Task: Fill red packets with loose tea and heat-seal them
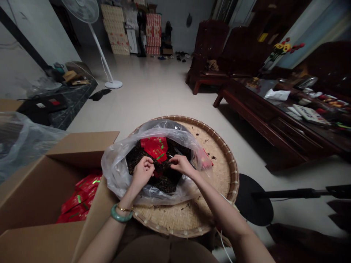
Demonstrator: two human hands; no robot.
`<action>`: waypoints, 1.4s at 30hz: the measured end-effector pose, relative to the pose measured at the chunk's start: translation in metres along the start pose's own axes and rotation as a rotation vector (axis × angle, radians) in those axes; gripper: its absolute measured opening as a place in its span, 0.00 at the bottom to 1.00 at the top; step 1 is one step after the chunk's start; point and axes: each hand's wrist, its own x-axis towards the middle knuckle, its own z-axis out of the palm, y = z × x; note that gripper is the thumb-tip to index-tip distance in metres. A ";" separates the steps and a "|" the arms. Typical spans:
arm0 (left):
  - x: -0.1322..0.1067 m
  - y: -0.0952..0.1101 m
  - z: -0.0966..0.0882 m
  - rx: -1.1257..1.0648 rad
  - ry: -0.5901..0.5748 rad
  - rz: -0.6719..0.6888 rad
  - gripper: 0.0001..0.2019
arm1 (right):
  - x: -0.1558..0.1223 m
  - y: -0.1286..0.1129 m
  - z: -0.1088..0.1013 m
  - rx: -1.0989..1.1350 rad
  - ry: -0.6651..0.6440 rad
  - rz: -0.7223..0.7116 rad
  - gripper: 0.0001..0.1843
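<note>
Dark dried leaves, like loose tea (167, 184), fill a clear plastic bag (116, 160) that stands with its mouth wide apart on a round woven bamboo tray (219, 157). Several red packets (156, 148) with green marks lie on the leaves. My left hand (143, 170), with a green bangle at the wrist, hovers over the leaves with fingers curled together. Opposite it, my right hand (180, 164) is closed in a pinch beside the packets. What either hand holds, if anything, is too small to make out. A thin shiny strip (178, 151) shows behind my right fingers.
At left, an open cardboard box (35, 190) contains more red packets (82, 195). A round black stand base (253, 201) is on the floor at right. Farther off are a dark wooden table (263, 120), a white fan (112, 84) and stacked cartons (116, 29).
</note>
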 end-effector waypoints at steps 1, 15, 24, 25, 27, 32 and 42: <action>0.000 -0.001 0.002 0.003 -0.002 0.000 0.08 | -0.002 -0.003 -0.005 0.075 0.049 0.015 0.12; -0.002 0.000 0.004 0.062 -0.012 0.009 0.07 | -0.009 -0.062 -0.013 0.400 0.151 -0.021 0.11; -0.001 -0.002 0.002 0.035 0.009 0.005 0.07 | -0.020 -0.032 -0.018 0.267 0.124 0.064 0.18; -0.001 -0.002 0.002 0.034 0.007 0.005 0.07 | -0.023 -0.035 -0.019 0.205 0.130 0.001 0.20; -0.001 -0.002 0.002 0.039 0.002 0.008 0.07 | -0.029 -0.044 -0.018 0.145 0.132 -0.131 0.22; -0.003 -0.001 0.001 0.051 -0.012 0.016 0.07 | -0.035 -0.067 0.001 -0.013 0.036 -0.244 0.16; -0.004 -0.003 0.000 0.062 -0.009 0.017 0.07 | -0.033 -0.057 0.000 0.172 0.173 -0.225 0.05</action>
